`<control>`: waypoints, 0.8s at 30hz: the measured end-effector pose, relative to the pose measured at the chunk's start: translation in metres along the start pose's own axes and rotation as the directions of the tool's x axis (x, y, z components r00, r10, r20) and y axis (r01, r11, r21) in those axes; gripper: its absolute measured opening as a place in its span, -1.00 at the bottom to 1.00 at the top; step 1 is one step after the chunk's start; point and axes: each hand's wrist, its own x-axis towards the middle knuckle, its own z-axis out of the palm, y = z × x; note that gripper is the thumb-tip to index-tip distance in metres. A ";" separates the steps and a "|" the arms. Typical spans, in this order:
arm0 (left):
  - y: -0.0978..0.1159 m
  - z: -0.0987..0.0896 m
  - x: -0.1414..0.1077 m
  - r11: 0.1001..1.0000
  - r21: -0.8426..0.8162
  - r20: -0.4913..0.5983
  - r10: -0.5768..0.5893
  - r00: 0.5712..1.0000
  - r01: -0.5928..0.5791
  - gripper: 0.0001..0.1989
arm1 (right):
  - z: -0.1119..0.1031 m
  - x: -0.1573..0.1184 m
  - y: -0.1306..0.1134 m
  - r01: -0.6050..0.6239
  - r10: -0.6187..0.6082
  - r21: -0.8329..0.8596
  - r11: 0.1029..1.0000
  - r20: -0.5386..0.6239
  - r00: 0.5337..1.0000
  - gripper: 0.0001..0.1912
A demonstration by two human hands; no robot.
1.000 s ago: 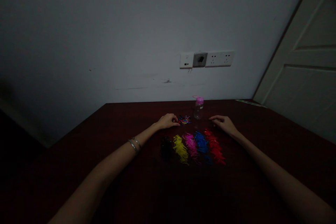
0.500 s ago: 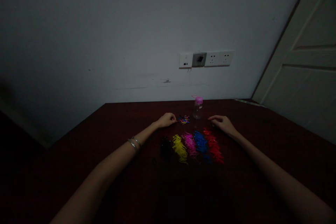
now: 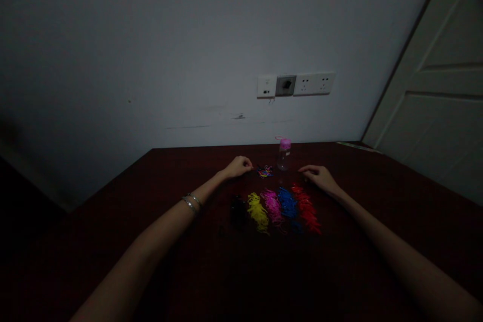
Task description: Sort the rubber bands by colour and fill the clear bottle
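Note:
My left hand (image 3: 239, 166) is closed in a pinch just left of a small mixed pile of coloured rubber bands (image 3: 264, 171). Anything between its fingertips is too small and dark to make out. To the right, my right hand (image 3: 317, 177) lies on the table with fingers stretched out and apart, holding nothing visible. Nearer to me lie sorted heaps in a row: black bands (image 3: 238, 211), yellow bands (image 3: 258, 213), pink bands (image 3: 273, 207), blue bands (image 3: 288, 203) and red bands (image 3: 306, 209). The black heap barely shows against the dark wood.
A clear bottle with a pink lid (image 3: 285, 155) stands behind the heaps, between my hands. The dark table (image 3: 188, 166) meets a wall with a row of sockets (image 3: 296, 85). A patterned strip (image 3: 358, 147) lies at the back right, by a pale door (image 3: 441, 80).
My left hand has shifted slightly back toward the wall, a little away from the mixed pile. My right hand, the bottle and the sorted heaps look the same.

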 end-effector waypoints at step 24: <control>0.075 0.079 0.034 0.981 -0.072 0.190 0.193 0.963 -0.182 -0.80 | 0.000 -0.002 -0.006 0.017 -0.016 0.049 0.999 -0.008 1.000 -0.67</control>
